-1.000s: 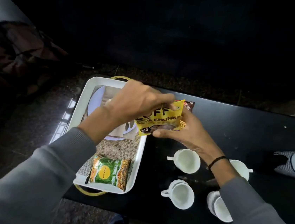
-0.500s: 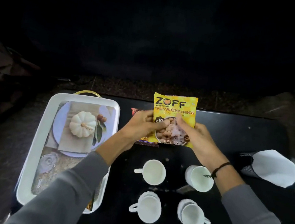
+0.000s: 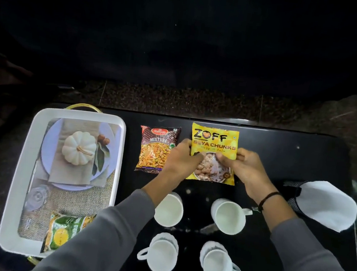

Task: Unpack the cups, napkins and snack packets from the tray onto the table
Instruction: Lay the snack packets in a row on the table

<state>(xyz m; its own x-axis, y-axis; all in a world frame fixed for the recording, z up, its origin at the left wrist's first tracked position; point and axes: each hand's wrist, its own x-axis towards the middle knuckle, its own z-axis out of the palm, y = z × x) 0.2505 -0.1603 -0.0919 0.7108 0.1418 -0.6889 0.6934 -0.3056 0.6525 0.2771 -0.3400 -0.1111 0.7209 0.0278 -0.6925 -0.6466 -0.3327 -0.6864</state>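
A yellow soya chunks packet (image 3: 215,139) lies flat on the black table (image 3: 293,153), far middle. My left hand (image 3: 181,158) pinches its left edge and my right hand (image 3: 243,167) its right edge. Beside it on the left lies a brown mixture packet (image 3: 156,148), apart from the white tray (image 3: 18,184). A green snack packet (image 3: 64,231) sits in the tray's near corner, partly under my left sleeve. Several white cups stand on the table near me: cup (image 3: 169,210), cup (image 3: 229,217), cup (image 3: 162,253), cup (image 3: 216,262).
The tray's floor shows a printed picture of a pumpkin (image 3: 79,150) on a plate and burlap. A white and black cloth item (image 3: 325,203) rests at the table's right edge. Dark speckled floor lies beyond the table's far edge.
Both hands carried the yellow packet from over the tray rightward and set it flat on the table beside the brown packet. The view shifted, so the green packet shows again.
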